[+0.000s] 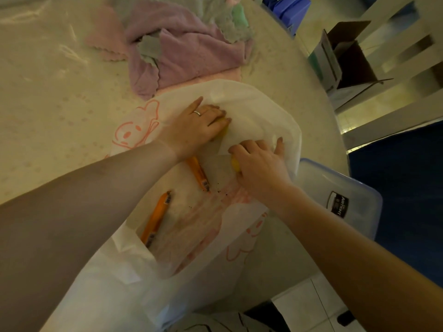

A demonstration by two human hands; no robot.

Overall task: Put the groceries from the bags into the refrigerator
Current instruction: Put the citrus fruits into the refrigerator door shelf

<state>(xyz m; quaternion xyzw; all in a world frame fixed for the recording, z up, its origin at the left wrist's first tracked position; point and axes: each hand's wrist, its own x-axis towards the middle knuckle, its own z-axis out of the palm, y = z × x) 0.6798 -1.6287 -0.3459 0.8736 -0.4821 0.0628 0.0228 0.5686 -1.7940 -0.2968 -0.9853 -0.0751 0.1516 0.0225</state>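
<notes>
Nearest us, a white plastic bag [203, 267] printed with pink cartoon figures lies open on the table [48, 121], its mouth toward us and hanging over the table's near edge. Inside it we see two orange packets: one [155, 219] near the mouth, lying at a slant with a barcode label at its far end, and a second [198, 174] deeper in, partly under our left wrist. A few dark crumbs lie on the bag's inner surface beside that second packet. Just right of the bag, a clear plastic container with a blue rim [340, 202] sits at the table's edge. Both our arms reach into the bag. Our right hand [260, 165] has its fingers curled round a yellow item [235, 165], of which only a small part shows, with the thumb spread against the bag's film. Our left hand [200, 125], a ring on one finger, lies further in with fingers fairly straight, resting on another yellow item [223, 130]; whether it grips it we cannot tell. Beyond the bag a heap of purple, pink and green cloths [187, 49] lies on the table, and off to the right an open cardboard box [345, 58] stands on the floor.
</notes>
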